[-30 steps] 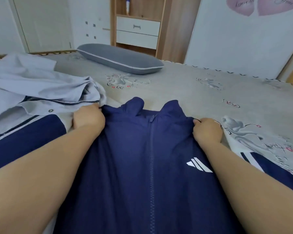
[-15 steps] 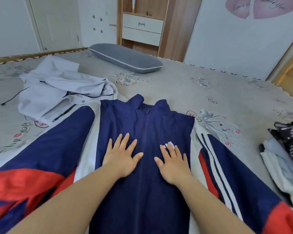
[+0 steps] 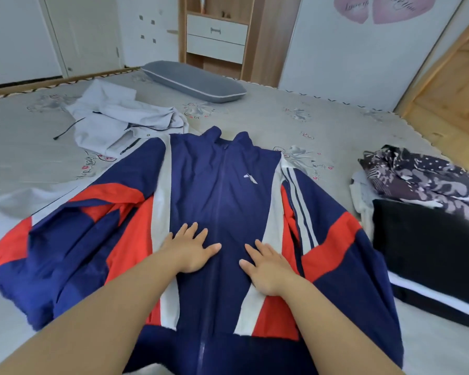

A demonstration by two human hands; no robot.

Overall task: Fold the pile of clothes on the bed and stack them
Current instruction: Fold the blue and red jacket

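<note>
A white three-stripe logo (image 3: pixel 251 178) marks the chest of a navy, red and white jacket (image 3: pixel 217 201) spread on a bed. Two pink hearts (image 3: pixel 374 8) on the far wall carry cursive script too blurred to read with certainty. Small script printed on the bedsheet (image 3: pixel 255 123) is also illegible.

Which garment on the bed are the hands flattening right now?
The navy, red and white jacket, zipped and spread front-up; both open hands press its chest.
</note>
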